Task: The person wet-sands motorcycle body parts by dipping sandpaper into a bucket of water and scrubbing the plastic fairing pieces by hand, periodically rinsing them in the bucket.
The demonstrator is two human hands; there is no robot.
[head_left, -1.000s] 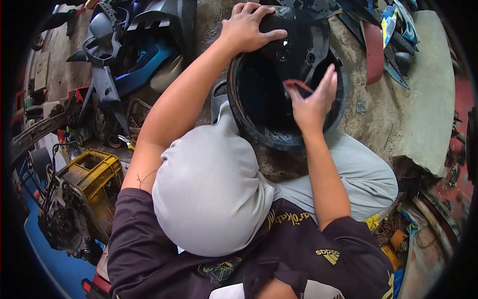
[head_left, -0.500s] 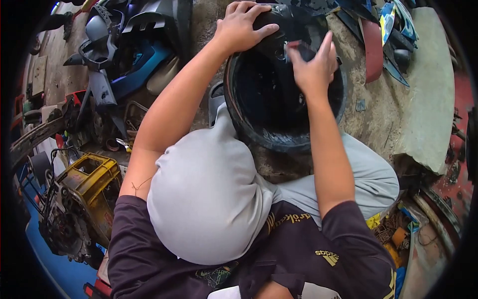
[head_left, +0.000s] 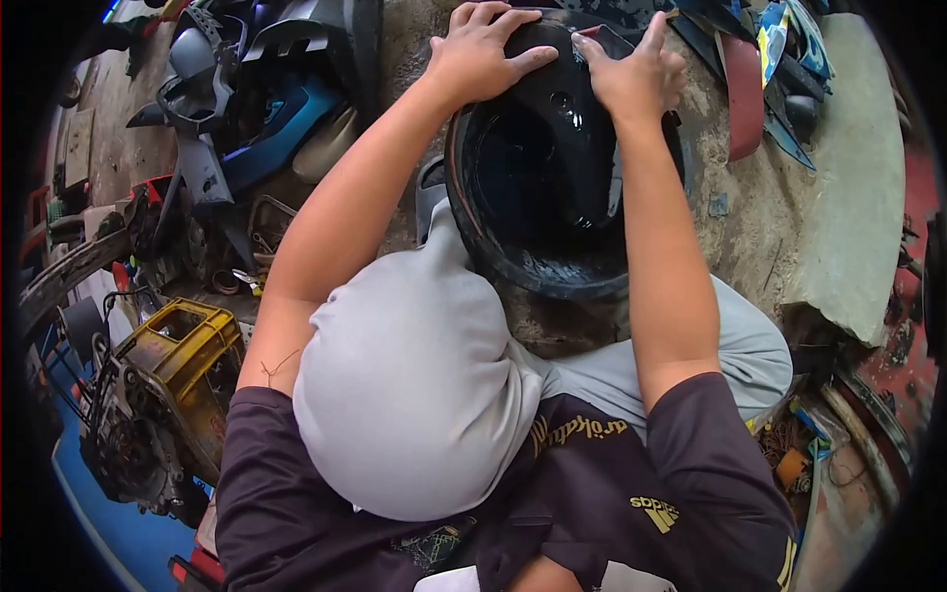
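A glossy black plastic panel, wet and with a small round hole, lies tilted across a round black basin of dark liquid. My left hand holds the panel's far left side, thumb spread over its surface and fingers toward the far edge. My right hand is on the panel's far right part. It is closed, thumb pressed down, on a thin reddish piece of what looks like sandpaper; most of that piece is hidden under the hand.
Blue and black motorcycle fairings lie at the left, above a yellow crate and a greasy engine part. At the right are a red panel and a pale slab. My bent knee rises close to the basin.
My right hand has slid away from me along the panel, toward its far edge, with the reddish piece. The round hole now shows. My left hand has stayed in place.
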